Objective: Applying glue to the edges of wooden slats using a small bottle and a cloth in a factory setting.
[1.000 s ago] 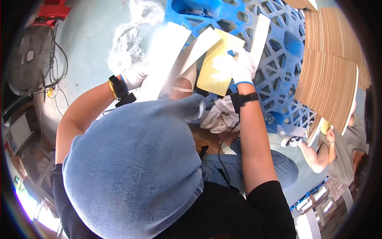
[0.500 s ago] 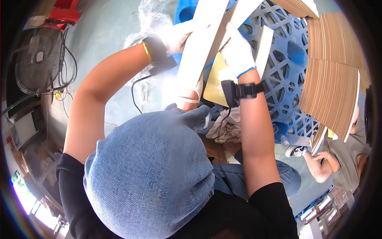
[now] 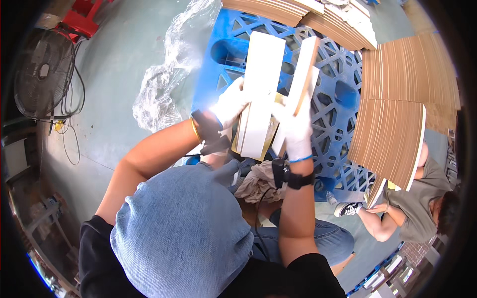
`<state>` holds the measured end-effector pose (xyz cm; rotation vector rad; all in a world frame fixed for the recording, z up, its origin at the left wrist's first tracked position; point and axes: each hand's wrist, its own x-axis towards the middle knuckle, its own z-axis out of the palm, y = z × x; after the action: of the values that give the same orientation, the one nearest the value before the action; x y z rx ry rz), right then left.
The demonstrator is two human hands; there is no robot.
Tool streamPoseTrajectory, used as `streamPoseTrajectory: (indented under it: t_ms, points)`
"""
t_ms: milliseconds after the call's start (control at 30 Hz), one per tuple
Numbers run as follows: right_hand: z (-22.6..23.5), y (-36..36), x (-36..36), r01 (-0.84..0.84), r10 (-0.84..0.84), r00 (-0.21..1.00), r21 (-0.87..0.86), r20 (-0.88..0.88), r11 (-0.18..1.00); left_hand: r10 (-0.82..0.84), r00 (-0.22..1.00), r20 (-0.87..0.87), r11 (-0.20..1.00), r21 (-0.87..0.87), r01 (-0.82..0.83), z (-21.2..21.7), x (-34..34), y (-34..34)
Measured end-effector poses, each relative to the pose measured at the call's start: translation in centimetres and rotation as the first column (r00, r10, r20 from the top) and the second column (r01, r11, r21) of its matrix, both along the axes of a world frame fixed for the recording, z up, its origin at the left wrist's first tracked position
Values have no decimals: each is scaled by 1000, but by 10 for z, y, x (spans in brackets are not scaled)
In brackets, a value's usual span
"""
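Observation:
My left hand (image 3: 231, 105), in a white glove, is closed on the left edge of a long white board (image 3: 264, 74). My right hand (image 3: 298, 134), gloved in white with a blue cuff edge, is closed round a narrower white board (image 3: 304, 67) with a brown edge. The two boards stand side by side, slightly apart toward their far ends. Behind the wide board's near end shows part of a flat yellowish piece (image 3: 236, 144), mostly hidden. My right fingertips are partly blurred and covered by the narrow board.
Beneath the boards lies a blue plastic pallet (image 3: 325, 149). Stacks of brown-edged boards (image 3: 385, 139) stand along its right side, with more stacked boards (image 3: 278, 11) at the far edge. Clear plastic wrap (image 3: 159, 94) lies left. A floor fan (image 3: 43, 74) stands far left. Another person (image 3: 412, 208) sits at right.
Both hands and the boards have come nearer to me, and the boards' far ends are now in view. My view has shifted, showing more of the pallet and the far stacks.

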<state>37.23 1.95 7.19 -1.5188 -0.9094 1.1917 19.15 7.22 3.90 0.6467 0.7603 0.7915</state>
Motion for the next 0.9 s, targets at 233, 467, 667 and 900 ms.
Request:
streamPoseTrajectory:
  t_ms: [233, 467, 667, 900]
  points:
    - [3, -21, -24, -97, 96, 957, -11, 272, 995, 76, 981, -178, 988, -116, -98, 12, 17, -22]
    - [22, -29, -18, -80, 92, 972, -62, 217, 995, 11, 993, 119, 981, -192, 12, 27, 10, -25]
    - [21, -39, 1, -52, 29, 933, -56, -359, 997, -57, 972, 227, 984, -151, 93, 23, -3, -29]
    - [1, -46, 23, -90, 6, 452, -39, -892, 995, -35, 929, 369, 936, -314, 160, 17, -5, -28]
